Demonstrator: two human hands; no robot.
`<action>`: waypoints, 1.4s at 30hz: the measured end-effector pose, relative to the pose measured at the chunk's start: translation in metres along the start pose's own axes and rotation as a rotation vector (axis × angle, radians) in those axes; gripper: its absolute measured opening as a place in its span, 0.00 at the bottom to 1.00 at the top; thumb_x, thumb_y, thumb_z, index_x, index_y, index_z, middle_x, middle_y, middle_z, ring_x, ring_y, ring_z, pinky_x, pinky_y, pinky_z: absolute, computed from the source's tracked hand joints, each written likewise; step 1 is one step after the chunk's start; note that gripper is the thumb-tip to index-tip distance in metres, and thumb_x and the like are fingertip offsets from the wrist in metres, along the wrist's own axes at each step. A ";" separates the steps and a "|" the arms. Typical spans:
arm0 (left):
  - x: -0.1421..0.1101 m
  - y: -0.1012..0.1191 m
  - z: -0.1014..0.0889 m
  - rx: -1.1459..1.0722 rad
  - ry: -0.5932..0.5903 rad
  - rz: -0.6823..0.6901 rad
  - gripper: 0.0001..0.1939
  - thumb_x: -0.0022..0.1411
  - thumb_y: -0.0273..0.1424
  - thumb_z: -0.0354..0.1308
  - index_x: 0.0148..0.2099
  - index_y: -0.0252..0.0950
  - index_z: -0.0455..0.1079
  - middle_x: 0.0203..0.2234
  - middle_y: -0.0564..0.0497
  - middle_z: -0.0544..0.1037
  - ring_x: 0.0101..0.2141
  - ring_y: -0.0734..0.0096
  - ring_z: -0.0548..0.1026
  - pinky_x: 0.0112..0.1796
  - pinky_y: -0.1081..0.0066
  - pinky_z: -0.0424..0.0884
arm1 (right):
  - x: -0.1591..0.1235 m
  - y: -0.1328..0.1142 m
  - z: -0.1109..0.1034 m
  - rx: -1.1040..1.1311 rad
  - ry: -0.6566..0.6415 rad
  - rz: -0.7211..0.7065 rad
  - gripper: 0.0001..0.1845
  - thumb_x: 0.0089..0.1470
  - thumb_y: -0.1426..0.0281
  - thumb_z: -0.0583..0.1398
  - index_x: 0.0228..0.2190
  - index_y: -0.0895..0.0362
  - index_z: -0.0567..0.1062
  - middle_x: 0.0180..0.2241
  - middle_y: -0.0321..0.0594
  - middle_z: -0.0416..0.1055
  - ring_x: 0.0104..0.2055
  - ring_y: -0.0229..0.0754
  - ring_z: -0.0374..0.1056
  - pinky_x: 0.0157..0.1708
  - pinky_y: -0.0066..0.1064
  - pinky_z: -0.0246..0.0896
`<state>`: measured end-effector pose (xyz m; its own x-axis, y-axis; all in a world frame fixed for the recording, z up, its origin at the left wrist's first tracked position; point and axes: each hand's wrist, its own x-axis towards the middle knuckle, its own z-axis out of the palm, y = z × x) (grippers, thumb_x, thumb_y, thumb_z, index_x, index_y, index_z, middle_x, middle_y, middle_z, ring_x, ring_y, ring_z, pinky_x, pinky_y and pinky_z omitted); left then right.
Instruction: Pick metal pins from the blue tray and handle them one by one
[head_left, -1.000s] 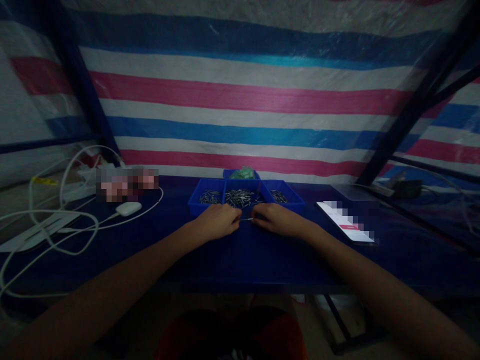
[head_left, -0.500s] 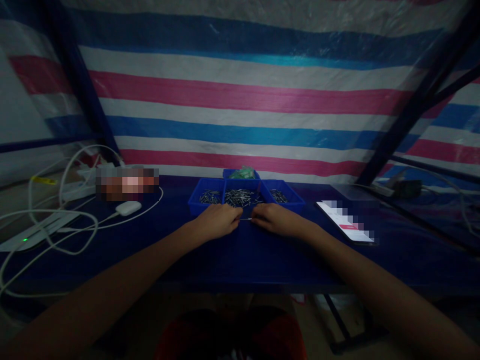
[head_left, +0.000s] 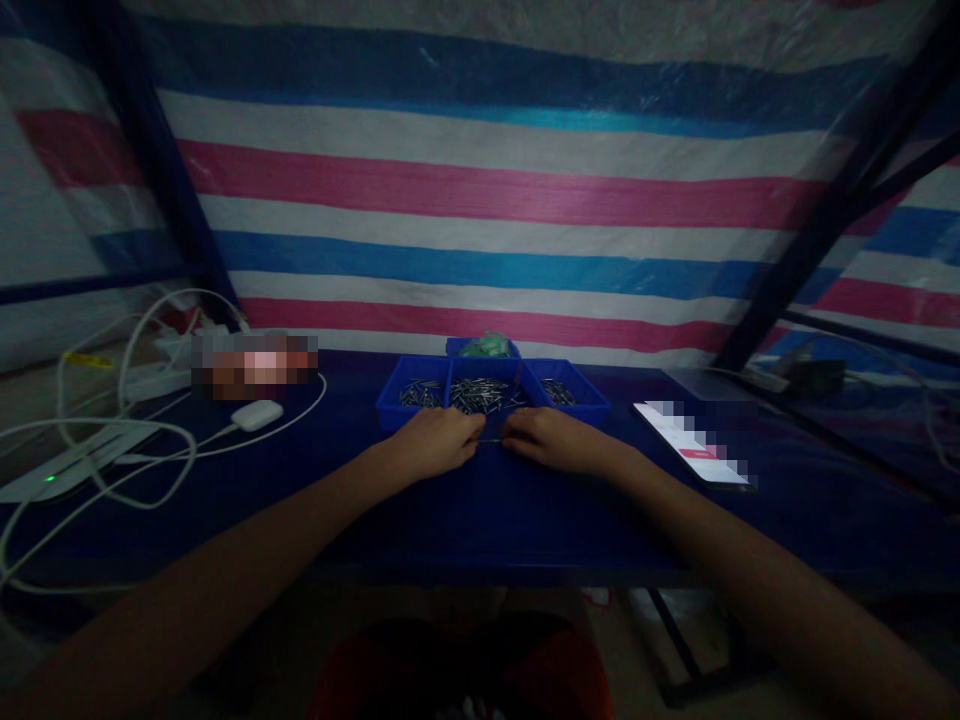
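Note:
Just in front of the blue bins, my left hand [head_left: 439, 442] and my right hand [head_left: 553, 438] face each other over the table. The fingers of both are closed in a pinch. A thin metal pin [head_left: 491, 441] spans the small gap between them, one end at each hand; its exact kind is too small to make out. Behind my hands, the middle blue bin [head_left: 505, 367] holds a heap of slim metal pieces [head_left: 478, 394]. Smaller heaps lie in the left blue bin [head_left: 388, 398] and the right blue bin [head_left: 589, 388].
A green plastic bag [head_left: 487, 346] fills the rear bin. On the right lies a lit phone or tablet [head_left: 694, 445]. White cables [head_left: 187, 440], a white adapter [head_left: 256, 415] and a flat white device [head_left: 82, 465] take up the left. A striped sheet [head_left: 480, 190] hangs behind the blue table [head_left: 480, 530].

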<state>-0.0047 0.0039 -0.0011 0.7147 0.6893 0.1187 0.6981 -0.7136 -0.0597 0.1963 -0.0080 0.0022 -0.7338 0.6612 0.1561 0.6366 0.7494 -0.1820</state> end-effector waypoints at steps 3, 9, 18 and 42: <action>0.000 0.001 -0.002 0.006 -0.012 -0.009 0.08 0.58 0.32 0.45 0.37 0.36 0.63 0.26 0.50 0.72 0.25 0.69 0.70 0.24 0.72 0.61 | 0.000 0.000 0.000 -0.001 -0.002 -0.003 0.09 0.54 0.70 0.51 0.35 0.59 0.69 0.33 0.42 0.67 0.35 0.38 0.63 0.37 0.31 0.56; -0.002 0.003 -0.004 0.039 0.017 0.006 0.10 0.60 0.32 0.42 0.39 0.36 0.62 0.26 0.49 0.72 0.26 0.68 0.70 0.25 0.71 0.61 | 0.001 -0.001 0.001 0.016 0.010 0.017 0.12 0.57 0.69 0.48 0.36 0.58 0.69 0.35 0.43 0.68 0.36 0.39 0.64 0.39 0.33 0.56; -0.003 0.002 -0.004 0.021 0.019 0.010 0.10 0.60 0.34 0.43 0.38 0.37 0.62 0.26 0.49 0.71 0.25 0.68 0.70 0.23 0.72 0.60 | 0.001 0.001 0.001 -0.016 0.021 0.009 0.08 0.55 0.71 0.50 0.32 0.59 0.68 0.32 0.42 0.67 0.33 0.38 0.63 0.35 0.32 0.56; -0.001 0.001 -0.003 0.013 0.021 0.018 0.09 0.59 0.32 0.43 0.38 0.37 0.62 0.26 0.50 0.72 0.25 0.69 0.69 0.24 0.72 0.59 | 0.000 0.002 0.001 -0.001 -0.006 -0.007 0.08 0.54 0.71 0.51 0.33 0.59 0.69 0.32 0.41 0.67 0.33 0.38 0.63 0.35 0.31 0.56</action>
<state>-0.0048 0.0018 0.0015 0.7265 0.6731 0.1384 0.6853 -0.7244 -0.0744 0.1971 -0.0066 0.0014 -0.7399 0.6555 0.1512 0.6314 0.7542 -0.1803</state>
